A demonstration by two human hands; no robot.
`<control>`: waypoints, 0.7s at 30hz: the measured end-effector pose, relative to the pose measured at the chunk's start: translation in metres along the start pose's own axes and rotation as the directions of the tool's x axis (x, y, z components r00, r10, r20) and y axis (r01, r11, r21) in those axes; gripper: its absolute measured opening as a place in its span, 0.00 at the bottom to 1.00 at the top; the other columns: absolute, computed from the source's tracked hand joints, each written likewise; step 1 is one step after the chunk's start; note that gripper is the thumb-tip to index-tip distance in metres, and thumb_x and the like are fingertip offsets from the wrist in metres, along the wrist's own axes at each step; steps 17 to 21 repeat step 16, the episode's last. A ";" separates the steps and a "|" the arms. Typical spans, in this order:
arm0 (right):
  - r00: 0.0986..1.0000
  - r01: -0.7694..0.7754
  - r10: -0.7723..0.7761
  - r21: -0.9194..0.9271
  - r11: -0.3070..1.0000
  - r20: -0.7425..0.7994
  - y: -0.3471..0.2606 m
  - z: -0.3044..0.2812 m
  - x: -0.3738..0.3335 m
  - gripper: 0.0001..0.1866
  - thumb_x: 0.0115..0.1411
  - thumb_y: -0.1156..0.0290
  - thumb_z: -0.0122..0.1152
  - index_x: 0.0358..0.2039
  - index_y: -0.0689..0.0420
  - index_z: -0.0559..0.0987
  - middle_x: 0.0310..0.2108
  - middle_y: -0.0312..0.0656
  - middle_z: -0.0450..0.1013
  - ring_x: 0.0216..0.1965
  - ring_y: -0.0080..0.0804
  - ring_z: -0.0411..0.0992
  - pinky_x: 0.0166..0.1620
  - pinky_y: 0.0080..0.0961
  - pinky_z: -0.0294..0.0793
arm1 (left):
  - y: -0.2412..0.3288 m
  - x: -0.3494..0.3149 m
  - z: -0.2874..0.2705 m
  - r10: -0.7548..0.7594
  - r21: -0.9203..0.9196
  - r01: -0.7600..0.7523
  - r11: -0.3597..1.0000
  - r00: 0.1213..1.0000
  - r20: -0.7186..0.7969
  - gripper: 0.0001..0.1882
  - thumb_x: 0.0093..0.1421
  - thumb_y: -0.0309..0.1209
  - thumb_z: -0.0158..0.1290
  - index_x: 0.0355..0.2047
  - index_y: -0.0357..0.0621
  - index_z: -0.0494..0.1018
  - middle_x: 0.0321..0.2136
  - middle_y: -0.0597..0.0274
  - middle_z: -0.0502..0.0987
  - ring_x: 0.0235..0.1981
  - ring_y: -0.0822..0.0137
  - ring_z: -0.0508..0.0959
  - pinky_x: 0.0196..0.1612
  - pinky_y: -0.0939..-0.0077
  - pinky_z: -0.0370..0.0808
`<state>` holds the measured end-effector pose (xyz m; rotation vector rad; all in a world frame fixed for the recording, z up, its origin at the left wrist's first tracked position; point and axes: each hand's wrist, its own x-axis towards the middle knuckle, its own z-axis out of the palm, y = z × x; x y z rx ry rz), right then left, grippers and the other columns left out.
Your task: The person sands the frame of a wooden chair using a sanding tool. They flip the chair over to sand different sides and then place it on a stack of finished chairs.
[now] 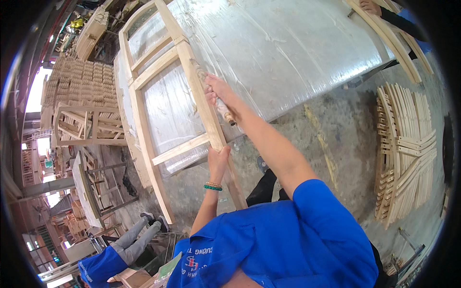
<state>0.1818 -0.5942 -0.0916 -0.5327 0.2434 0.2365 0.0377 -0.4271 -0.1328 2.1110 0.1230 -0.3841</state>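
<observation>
A pale wooden frame [198, 98] with long side rails and several crossbars rests on a plastic-covered table [269, 43], its near end reaching past the table's edge. My left hand [218, 162], with bracelets at the wrist, is closed around the frame's right rail where a crossbar joins it. Farther up that same rail, my right hand [217, 89] is wrapped around a mottled brown stick-like tool [224, 111] with a dark near end. The tool lies along the rail's outer side; its exact kind and any contact with the wood are unclear.
Stacked wooden pieces [79, 86] and another frame [89, 125] stand at left. Curved slats [403, 149] are piled on the floor at right. A co-worker's hand [370, 6] touches wooden parts at far right. Another person in blue [108, 259] is at lower left.
</observation>
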 end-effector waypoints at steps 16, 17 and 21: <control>0.941 -0.087 0.336 -0.938 0.335 0.033 -0.088 -0.029 -0.119 0.33 0.66 0.68 0.46 0.68 0.45 0.46 0.20 0.30 0.62 0.16 0.16 0.57 0.18 0.15 0.61 | -0.134 -0.108 -0.245 -0.218 0.216 0.270 0.938 0.947 -0.237 0.28 0.50 0.35 0.58 0.52 0.37 0.69 0.36 0.53 0.78 0.36 0.66 0.76 0.43 0.70 0.73; 0.941 -0.087 0.336 -0.938 0.335 0.033 -0.088 -0.029 -0.119 0.33 0.66 0.68 0.46 0.68 0.45 0.46 0.20 0.30 0.62 0.16 0.16 0.57 0.18 0.15 0.61 | -0.134 -0.108 -0.245 -0.218 0.216 0.270 0.938 0.947 -0.237 0.28 0.50 0.35 0.58 0.52 0.37 0.69 0.36 0.53 0.78 0.36 0.66 0.76 0.43 0.70 0.73; 0.941 -0.087 0.336 -0.938 0.335 0.033 -0.088 -0.029 -0.119 0.33 0.66 0.68 0.46 0.68 0.45 0.46 0.20 0.30 0.62 0.16 0.16 0.57 0.18 0.15 0.61 | -0.134 -0.108 -0.245 -0.218 0.216 0.270 0.938 0.947 -0.237 0.28 0.50 0.35 0.58 0.52 0.37 0.69 0.36 0.53 0.78 0.36 0.66 0.76 0.43 0.70 0.73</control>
